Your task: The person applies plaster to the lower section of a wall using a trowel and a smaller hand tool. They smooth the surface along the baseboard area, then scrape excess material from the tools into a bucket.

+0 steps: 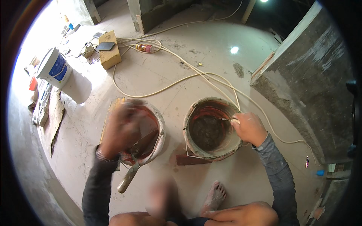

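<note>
Two round mortar-crusted buckets stand on the tiled floor before me. The right bucket [187, 132] holds dark grey wet mortar [208, 132]. At its right rim my right hand [250, 128] is closed around the pale handle of a thin-bladed tool [225, 119], whose blade reaches in over the mortar; its exact kind is unclear. Above the left bucket [161, 132] my left hand [120, 130] is smeared by motion, so its fingers cannot be read. A trowel [128, 180] leans on that bucket's near rim, handle outward and blade inside, close to my left hand.
A pale cable [177, 80] loops across the floor behind the buckets. Farther left are a yellowish block [109, 56] with a phone [105, 46] on it and a white-and-blue bucket [56, 69]. A flat reddish-brown piece [192, 160] lies by the right bucket. Rough walls [301, 79] flank the right.
</note>
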### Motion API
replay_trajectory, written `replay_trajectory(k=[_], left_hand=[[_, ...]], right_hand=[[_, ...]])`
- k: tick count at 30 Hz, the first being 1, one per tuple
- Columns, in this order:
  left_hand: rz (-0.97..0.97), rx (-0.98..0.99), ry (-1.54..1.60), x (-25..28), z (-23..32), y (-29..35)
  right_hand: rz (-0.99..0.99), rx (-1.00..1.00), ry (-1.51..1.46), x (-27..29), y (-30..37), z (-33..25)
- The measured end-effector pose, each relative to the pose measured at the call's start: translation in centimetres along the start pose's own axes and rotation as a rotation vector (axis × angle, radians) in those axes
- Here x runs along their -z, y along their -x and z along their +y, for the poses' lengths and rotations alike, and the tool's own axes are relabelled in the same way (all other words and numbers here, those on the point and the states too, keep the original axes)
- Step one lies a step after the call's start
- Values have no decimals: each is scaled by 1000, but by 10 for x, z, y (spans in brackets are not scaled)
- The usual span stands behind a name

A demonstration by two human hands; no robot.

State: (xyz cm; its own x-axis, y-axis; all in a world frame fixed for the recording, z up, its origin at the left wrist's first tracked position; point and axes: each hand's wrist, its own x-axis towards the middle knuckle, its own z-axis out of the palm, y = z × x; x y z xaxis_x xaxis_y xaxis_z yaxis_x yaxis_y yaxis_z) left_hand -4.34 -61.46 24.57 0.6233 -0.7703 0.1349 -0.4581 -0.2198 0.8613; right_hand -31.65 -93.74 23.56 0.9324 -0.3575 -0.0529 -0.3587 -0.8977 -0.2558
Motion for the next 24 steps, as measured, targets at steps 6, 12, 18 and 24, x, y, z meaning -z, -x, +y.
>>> replay_trajectory(k=[6, 12, 18, 24], left_hand=[[-481, 255, -467, -136, 7, -66], [-379, 266, -255, -168, -20, -69], [-405, 244, 292, -183, -8, -83], [-505, 100, 182, -192, 21, -133]], right_hand=[[25, 162, 14, 1, -7, 21], [29, 148, 65, 20, 7, 31], [25, 153, 89, 30, 16, 29], [125, 353, 141, 10, 14, 46]])
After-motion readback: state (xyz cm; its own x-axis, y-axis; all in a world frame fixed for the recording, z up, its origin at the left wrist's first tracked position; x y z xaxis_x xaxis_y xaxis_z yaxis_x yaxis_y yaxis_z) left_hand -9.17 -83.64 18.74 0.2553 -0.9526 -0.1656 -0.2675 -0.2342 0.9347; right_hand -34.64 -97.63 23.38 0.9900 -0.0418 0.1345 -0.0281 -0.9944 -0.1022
